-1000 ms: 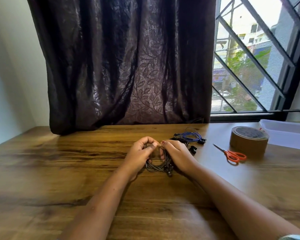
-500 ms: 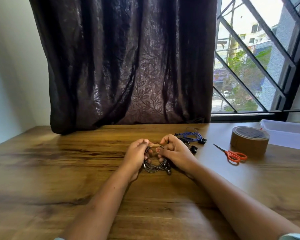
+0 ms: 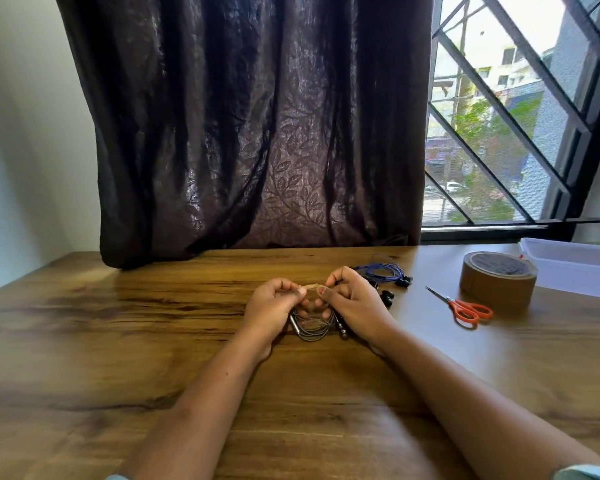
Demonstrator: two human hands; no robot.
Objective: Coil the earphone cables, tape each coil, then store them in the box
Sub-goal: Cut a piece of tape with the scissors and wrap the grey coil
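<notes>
Pinched one short tape strip [image 3: 313, 286] at its ends with the left hand [image 3: 274, 303] and right hand [image 3: 355, 303], mid-frame. Had one grey earphone coil [image 3: 314, 328] just under both hands. Further right: one blue earphone bundle [image 3: 381, 271], one scissors [image 3: 465, 308], one tape roll [image 3: 498, 278], one box [image 3: 575, 261].

Left hand [image 3: 274, 303] and right hand [image 3: 354, 299] are pinching a brown tape strip [image 3: 313, 287] between them above a grey earphone coil [image 3: 314, 327]; tape roll [image 3: 498, 277], orange scissors [image 3: 465, 308] are lying right
</notes>
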